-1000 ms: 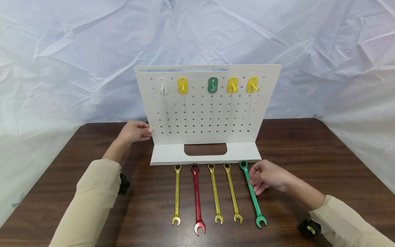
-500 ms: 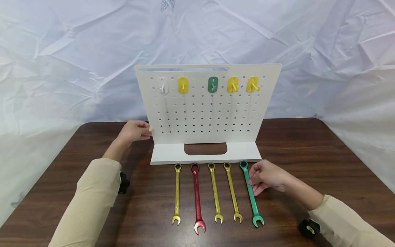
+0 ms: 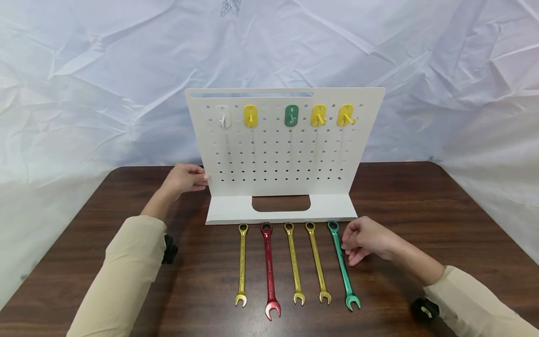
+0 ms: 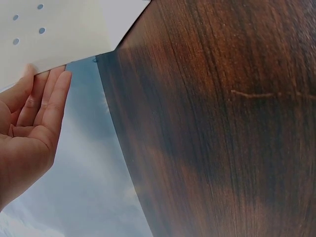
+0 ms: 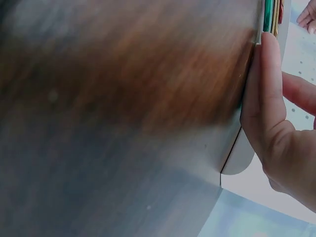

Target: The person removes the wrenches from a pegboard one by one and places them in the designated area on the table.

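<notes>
In the head view, a white pegboard (image 3: 275,161) stands on the table. My left hand (image 3: 182,180) pinches its left edge; in the left wrist view the thumb lies on the front face and the fingers behind. A green combination wrench (image 3: 343,267) lies rightmost in a row, ring end toward the board. Just right of its shaft is my right hand (image 3: 367,241), fingertips close beside it. Whether they still touch is hard to tell. The right wrist view shows that hand's fingers (image 5: 271,81) fairly straight. Left of the green wrench lie a red wrench (image 3: 269,269) and three gold wrenches (image 3: 242,264).
Along the board's top are a white hook (image 3: 223,116), a green hook (image 3: 291,115) and three yellow hooks (image 3: 251,116), with nothing hanging on them. The board's base has a cutout. A pale crinkled sheet (image 3: 126,84) surrounds the dark wooden table (image 3: 202,299).
The green wrench's open end swung slightly left, then stayed put. My right hand has since shifted a little right, off the shaft. My left hand has kept its place.
</notes>
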Demonstrator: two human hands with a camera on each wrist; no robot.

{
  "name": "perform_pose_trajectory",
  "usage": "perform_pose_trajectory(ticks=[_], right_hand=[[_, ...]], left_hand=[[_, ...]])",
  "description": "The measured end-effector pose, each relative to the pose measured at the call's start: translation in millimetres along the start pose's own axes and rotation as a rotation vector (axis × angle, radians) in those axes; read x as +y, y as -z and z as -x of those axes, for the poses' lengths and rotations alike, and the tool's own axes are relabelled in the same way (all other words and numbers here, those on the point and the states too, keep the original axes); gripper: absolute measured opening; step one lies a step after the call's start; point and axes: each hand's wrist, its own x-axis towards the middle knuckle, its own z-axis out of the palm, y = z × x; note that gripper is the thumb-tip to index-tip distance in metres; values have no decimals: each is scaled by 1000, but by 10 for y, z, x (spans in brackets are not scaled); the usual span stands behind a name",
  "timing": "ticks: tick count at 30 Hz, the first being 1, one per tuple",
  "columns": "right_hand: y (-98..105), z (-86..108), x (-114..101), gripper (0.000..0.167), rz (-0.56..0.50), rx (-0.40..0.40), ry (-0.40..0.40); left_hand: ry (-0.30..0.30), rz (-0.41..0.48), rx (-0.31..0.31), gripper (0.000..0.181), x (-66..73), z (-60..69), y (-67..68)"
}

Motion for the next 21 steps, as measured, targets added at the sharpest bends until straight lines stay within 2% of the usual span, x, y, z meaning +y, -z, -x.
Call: perform_pose_trajectory(ticks=[6,12,16,21], right_hand=[[46,9,15,13,-21,-24,5],[150,20,36,14,-3,3,41],[236,39,44,22,29,69,100],[347,98,48,32,143,225,176]], left_hand=[[-12,1,0,32,-10,10,-9],[-26,9,8,32,-22,18,-19],[-46,6,16,34,-41,23,-22],[-52,2,11,38,-110,78,9]])
